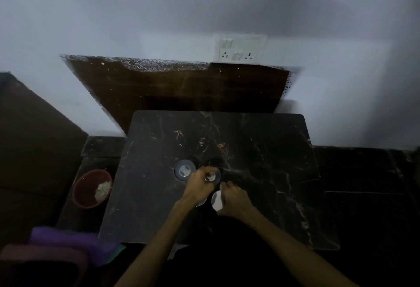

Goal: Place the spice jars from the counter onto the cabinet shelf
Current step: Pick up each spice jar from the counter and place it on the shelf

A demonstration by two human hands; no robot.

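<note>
Looking down from the head camera, we see a dark marble counter (261,161) veined in orange and white, with both of our bare arms reaching in from six o'clock. Our left hand (200,184) has its fingers curled over the top of a spice jar (213,176) near the counter's middle, thumb and fingertips pinching round its pale lid. Our right hand (234,199) sits just at four o'clock of the left one, fingers bent round the side of a second jar (217,200), whose whitish lid shows at the hand's nine o'clock edge. A sliver of something pale (201,203) peeks out under the left wrist; we cannot tell whether it is another jar. One more lidded jar (184,170) stands free at ten o'clock of the left hand, close beside it and untouched, its round grey lid facing up.

At nine o'clock of the counter, on a lower dark ledge, rests a reddish bowl (86,186) with some white grainy stuff heaped at its three o'clock side. A purple cloth (66,239) lies at seven o'clock. At twelve o'clock a dark brown board (181,86) leans against the pale wall, and above it at one o'clock a white switch and socket plate (242,48) is fixed. The light is dim and the details of the jars are blurred.
</note>
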